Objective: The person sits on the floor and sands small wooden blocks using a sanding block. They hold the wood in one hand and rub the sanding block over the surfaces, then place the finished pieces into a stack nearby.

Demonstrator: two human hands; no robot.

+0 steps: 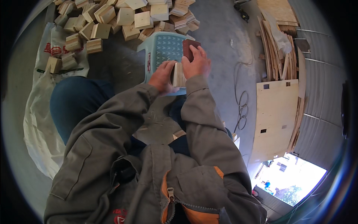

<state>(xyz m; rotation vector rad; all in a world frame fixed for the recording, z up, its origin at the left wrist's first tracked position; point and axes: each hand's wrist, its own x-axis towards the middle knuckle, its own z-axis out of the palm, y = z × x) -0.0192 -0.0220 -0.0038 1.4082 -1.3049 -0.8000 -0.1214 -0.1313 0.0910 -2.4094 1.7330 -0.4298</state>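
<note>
A light blue plastic stool (169,39) with a textured top stands in front of my knees. Over its near part, my left hand (163,77) grips a small plywood block (179,76) that stands on edge, its layered side showing. My right hand (197,63) is closed on a flat, reddish-brown sanding block (189,47), fingers pressed across its face, at the stool's right side. The heel of this hand is close beside the plywood block; whether they touch I cannot tell.
Many similar plywood blocks (143,19) lie piled beyond the stool. A white woven sack (41,123) is spread at the left with a few blocks on it. To the right are a coiled cable (243,106), a plywood sheet (274,121) and stacked boards (274,52).
</note>
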